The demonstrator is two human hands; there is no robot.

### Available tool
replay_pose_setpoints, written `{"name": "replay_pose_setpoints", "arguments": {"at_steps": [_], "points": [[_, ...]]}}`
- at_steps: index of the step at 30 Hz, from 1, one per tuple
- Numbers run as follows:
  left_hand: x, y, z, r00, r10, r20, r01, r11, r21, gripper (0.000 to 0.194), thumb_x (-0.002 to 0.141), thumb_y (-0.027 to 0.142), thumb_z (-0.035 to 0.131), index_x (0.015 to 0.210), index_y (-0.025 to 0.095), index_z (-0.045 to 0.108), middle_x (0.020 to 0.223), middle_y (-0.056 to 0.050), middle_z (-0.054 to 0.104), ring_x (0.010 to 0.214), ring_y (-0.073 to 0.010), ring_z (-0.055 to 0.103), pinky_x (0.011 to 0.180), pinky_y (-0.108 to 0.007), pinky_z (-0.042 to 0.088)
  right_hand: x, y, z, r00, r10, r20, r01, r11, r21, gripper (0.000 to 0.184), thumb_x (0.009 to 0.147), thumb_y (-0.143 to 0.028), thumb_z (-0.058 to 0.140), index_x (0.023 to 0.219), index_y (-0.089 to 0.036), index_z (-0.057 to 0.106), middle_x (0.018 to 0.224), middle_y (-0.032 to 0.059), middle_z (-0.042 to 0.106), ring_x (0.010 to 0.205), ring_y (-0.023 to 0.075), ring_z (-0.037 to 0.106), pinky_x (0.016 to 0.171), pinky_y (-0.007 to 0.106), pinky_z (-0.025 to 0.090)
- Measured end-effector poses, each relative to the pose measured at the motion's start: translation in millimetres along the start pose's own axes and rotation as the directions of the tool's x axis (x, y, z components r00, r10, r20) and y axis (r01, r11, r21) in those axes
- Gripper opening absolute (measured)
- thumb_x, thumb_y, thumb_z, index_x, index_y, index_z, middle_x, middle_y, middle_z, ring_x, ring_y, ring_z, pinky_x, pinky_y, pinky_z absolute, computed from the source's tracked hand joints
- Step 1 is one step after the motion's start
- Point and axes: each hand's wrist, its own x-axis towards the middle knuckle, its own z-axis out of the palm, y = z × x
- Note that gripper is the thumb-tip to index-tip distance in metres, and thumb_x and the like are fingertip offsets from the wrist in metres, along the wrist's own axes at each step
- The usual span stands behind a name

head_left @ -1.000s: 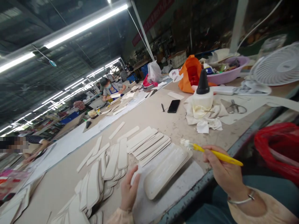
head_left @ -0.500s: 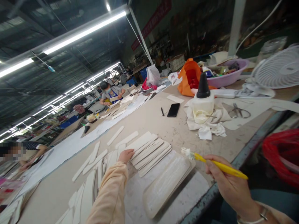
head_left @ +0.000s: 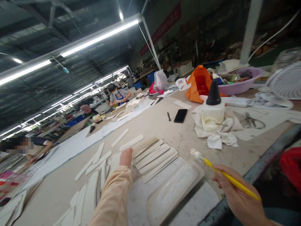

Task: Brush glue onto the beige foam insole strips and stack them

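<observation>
My left hand (head_left: 127, 156) is closed on the near end of a pale flat strip (head_left: 146, 145), which is tilted and blurred at the top of a fanned stack of white strips (head_left: 157, 160). My right hand (head_left: 240, 191) grips a yellow-handled brush (head_left: 231, 180). Thick white paste clings to the brush's bristles (head_left: 197, 155), which are in the air just beyond a wet, shiny rounded panel (head_left: 175, 190). That panel lies on a pale sheet (head_left: 134, 201) at the table's near edge.
More strips (head_left: 88, 191) lie to the left. Beyond are a phone (head_left: 180, 115), a black-capped glue bottle (head_left: 213, 110) on a rag, scissors (head_left: 252, 121), an orange bag (head_left: 198, 81), a purple basin (head_left: 240, 84) and a white fan (head_left: 285, 83). Two people work farther off.
My left hand has turned over the top of the stack, and the top strip there now tilts up. The brush stays in my right hand. The whole view has shifted slightly.
</observation>
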Motion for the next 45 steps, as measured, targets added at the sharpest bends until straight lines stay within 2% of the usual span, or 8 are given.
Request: {"name": "replay_pose_setpoints", "arguments": {"at_steps": [5,12,16,19,25,29,35,45], "points": [[-28,21,-43.4,0.986,0.077,-0.15,-0.1,0.984,-0.149,0.026,0.096,0.034,0.039,0.091,0.019,0.06,0.088,-0.005,0.066,0.085,-0.0178,0.063,0.078,-0.033,0.05,1,-6,3,0.999,0.013,-0.03,-0.008,0.987,0.163,0.02,0.091,-0.034,0.057,0.106,-0.024,0.065,0.092,0.003,0.072,0.068,0.0138,0.068,0.067,0.024,0.059],[-133,71,-81.8,0.964,0.203,-0.174,-0.258,0.874,-0.411,0.031,0.094,0.042,0.038,0.082,0.023,0.059,0.064,0.001,0.059,0.058,-0.0141,0.055,0.054,-0.024,0.044,3,-8,16,0.986,0.108,0.129,-0.149,0.918,0.367,0.02,0.093,-0.038,0.054,0.106,-0.024,0.058,0.123,0.0093,0.063,0.105,0.0234,0.065,0.09,0.043,0.055],[-173,97,-70.2,0.965,0.245,-0.092,-0.252,0.775,-0.58,0.029,0.093,0.039,0.042,0.078,0.022,0.06,0.062,0.002,0.06,0.056,-0.0137,0.055,0.052,-0.024,0.042,0,-11,25,0.957,0.164,0.24,-0.262,0.841,0.473,0.026,0.09,-0.044,0.055,0.107,-0.026,0.046,0.13,0.0106,0.057,0.107,0.0225,0.064,0.087,0.041,0.056],[-186,110,-58.3,0.974,0.226,-0.004,-0.178,0.756,-0.63,0.029,0.092,0.039,0.044,0.075,0.022,0.06,0.061,0.002,0.059,0.057,-0.0141,0.055,0.054,-0.025,0.041,-3,-12,27,0.942,0.213,0.261,-0.318,0.816,0.483,0.034,0.085,-0.046,0.059,0.106,-0.028,0.039,0.105,0.0069,0.063,0.081,0.0202,0.067,0.069,0.036,0.059],[-190,108,-49.3,0.983,0.135,0.125,-0.01,0.72,-0.694,0.03,0.089,0.042,0.05,0.076,0.021,0.068,0.069,0.0,0.066,0.067,-0.0153,0.06,0.064,-0.025,0.045,2,-14,38,0.959,0.228,0.168,-0.274,0.894,0.356,0.043,0.072,-0.04,0.075,0.09,-0.025,0.038,0.078,-0.0023,0.055,0.062,0.015,0.056,0.053,0.028,0.051],[-198,86,-35.9,0.995,-0.059,0.084,0.102,0.672,-0.734,0.038,0.093,0.044,0.04,0.093,0.019,0.069,0.072,-0.001,0.066,0.071,-0.0155,0.062,0.069,-0.026,0.049,0,-7,52,0.97,0.184,0.158,-0.216,0.951,0.219,0.041,0.072,-0.04,0.075,0.087,-0.024,0.04,0.071,-0.0048,0.053,0.057,0.0127,0.051,0.051,0.025,0.044],[-232,53,-4.2,0.957,-0.291,-0.01,0.178,0.613,-0.77,0.04,0.094,0.044,0.038,0.097,0.016,0.067,0.078,-0.004,0.068,0.075,-0.0168,0.066,0.073,-0.028,0.052,-10,9,60,0.978,0.109,0.176,-0.106,0.994,-0.029,0.039,0.073,-0.046,0.072,0.088,-0.022,0.044,0.065,-0.0066,0.047,0.052,0.0117,0.045,0.048,0.025,0.038],[-260,58,6.0,0.971,-0.075,-0.228,-0.111,0.7,-0.706,0.021,0.089,0.029,0.052,0.099,0.02,0.067,0.096,-0.008,0.065,0.093,-0.0195,0.062,0.082,-0.034,0.052,-9,5,60,0.979,0.08,0.189,-0.039,0.977,-0.211,0.042,0.074,-0.056,0.068,0.09,-0.022,0.047,0.067,-0.0045,0.05,0.053,0.0135,0.047,0.053,0.027,0.04]]}}
